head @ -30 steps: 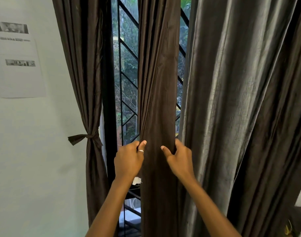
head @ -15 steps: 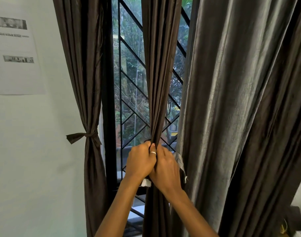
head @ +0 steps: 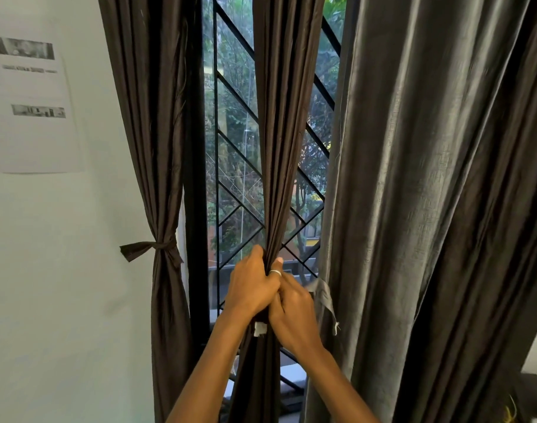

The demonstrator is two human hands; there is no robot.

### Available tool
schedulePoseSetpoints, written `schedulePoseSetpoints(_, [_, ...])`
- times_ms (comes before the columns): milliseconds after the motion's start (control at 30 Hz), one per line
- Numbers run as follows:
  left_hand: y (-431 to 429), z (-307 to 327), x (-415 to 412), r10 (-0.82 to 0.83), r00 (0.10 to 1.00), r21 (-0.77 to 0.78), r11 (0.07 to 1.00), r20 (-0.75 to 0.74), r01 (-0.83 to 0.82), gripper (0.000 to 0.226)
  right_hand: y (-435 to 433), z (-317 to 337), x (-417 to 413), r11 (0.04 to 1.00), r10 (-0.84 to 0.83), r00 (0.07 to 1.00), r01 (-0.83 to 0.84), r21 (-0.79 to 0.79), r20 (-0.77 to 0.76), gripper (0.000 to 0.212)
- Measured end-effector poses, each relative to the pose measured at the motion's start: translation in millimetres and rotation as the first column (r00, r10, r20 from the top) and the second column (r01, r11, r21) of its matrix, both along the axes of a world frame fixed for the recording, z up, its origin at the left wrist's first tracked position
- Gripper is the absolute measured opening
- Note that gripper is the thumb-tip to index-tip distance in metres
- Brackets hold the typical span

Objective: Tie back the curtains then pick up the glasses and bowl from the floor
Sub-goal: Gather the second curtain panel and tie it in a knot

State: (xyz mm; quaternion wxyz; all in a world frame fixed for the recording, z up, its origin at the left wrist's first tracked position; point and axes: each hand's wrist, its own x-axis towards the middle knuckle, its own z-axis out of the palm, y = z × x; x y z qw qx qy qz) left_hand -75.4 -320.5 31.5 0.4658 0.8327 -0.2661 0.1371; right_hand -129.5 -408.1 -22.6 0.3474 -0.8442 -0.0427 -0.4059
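Curtains at a barred window [head: 233, 154], tying stage. Risks, as judged: the grey curtain [head: 429, 178] at right is hanging loose and crowding the work, so its near folds may get caught into the knot. The middle brown curtain [head: 287, 117], bunched into a rope, may slip out fold by fold if either grip eases while the grey tie strip [head: 325, 296] is being passed round.

The left hand [head: 252, 288] is clenching the bundle from the left. The right hand [head: 294, 312], touching it just below, is curling round the same bundle; whether it is also pinching the strip cannot be told. Glasses and bowl are not showing in this view.

Materials: the grey curtain is showing a slubbed, sheeny weave in broad folds. The brown curtains are showing thinner, smoother cloth in narrow pleats, the left brown curtain [head: 151, 117] being already cinched by a knotted band [head: 157, 247]. The strip is hanging flat, fraying at its end.
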Motion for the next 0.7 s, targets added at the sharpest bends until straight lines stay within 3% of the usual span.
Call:
schedulePoseSetpoints(167, [13.5,7.0,7.3,-0.143,0.987,0.031,0.989,-0.071,0.146,0.016,-13.0,4.1,1.3,0.999,0.031,0.999,-0.031,0.039,0.014,0.035])
schedulePoseSetpoints(267, [26.4,9.2,12.0,-0.272,0.953,0.005,0.962,-0.133,0.275,0.033,-29.5,9.4,8.9,0.992,-0.037,0.999,0.041,0.119,-0.036,0.029])
schedulePoseSetpoints(367, [37.2,11.2,14.0,-0.379,0.912,-0.024,0.925,-0.154,0.380,0.047,-44.0,23.1,11.0,0.983,0.006,0.990,0.019,0.181,-0.138,0.058])
schedulePoseSetpoints(467, [44.5,12.0,18.4,-0.450,0.874,-0.052,0.892,-0.181,0.449,0.052,-57.7,39.6,12.3,0.994,0.081,0.963,-0.058,0.096,-0.258,0.072])
schedulePoseSetpoints(567, [48.4,14.8,18.2,-0.482,0.857,-0.020,0.873,-0.184,0.487,0.058,-65.5,59.3,12.2,0.951,0.300,0.891,-0.253,0.176,-0.341,0.059])
schedulePoseSetpoints(700, [49.8,18.5,11.2,-0.506,0.837,-0.048,0.860,-0.209,0.508,0.046,-69.5,73.4,10.7,0.886,0.453,0.798,-0.356,0.296,-0.398,0.040])
